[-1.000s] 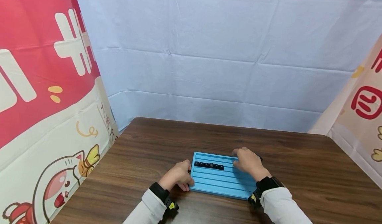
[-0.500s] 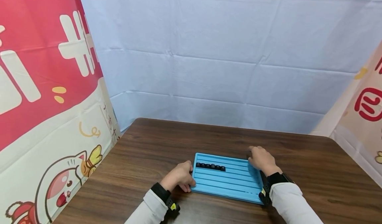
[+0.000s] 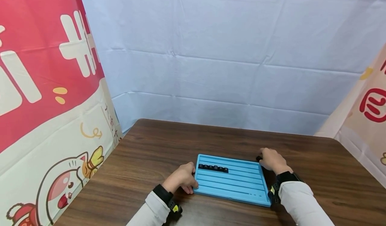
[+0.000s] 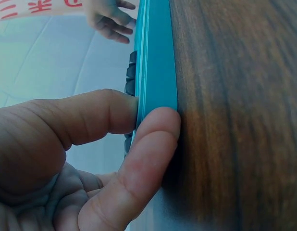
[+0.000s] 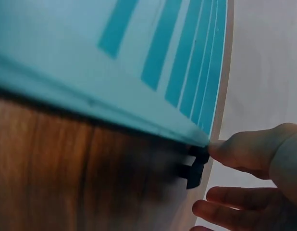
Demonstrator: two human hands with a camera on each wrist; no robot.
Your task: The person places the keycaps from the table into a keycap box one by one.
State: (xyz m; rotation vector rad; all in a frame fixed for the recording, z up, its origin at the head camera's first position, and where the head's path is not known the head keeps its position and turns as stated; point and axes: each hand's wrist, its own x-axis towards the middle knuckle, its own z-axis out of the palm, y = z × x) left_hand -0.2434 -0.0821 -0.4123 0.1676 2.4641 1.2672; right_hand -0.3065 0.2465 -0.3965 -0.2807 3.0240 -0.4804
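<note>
A light blue grooved tray (image 3: pixel 232 183) lies on the wooden table, with a short row of small black keycap-like blocks (image 3: pixel 213 168) in an upper groove at its left. My left hand (image 3: pixel 180 179) holds the tray's left edge. In the left wrist view, two fingertips press on the tray's rim and side wall (image 4: pixel 157 62). Just beyond the far right corner is my right hand (image 3: pixel 273 161), its thumb and fingers apart. Small black blocks (image 5: pixel 196 167) show beside that corner in the right wrist view, right at the thumb tip.
The dark wooden table (image 3: pixel 144 152) extends round the tray on all sides. Behind it hangs a pale cloth (image 3: pixel 193 58). Printed cloths stand at the left (image 3: pixel 36 112) and right (image 3: pixel 368 132).
My right hand has moved rightward from over the tray's upper right part to beyond its right corner, uncovering the grooves there. The left hand keeps its hold on the tray.
</note>
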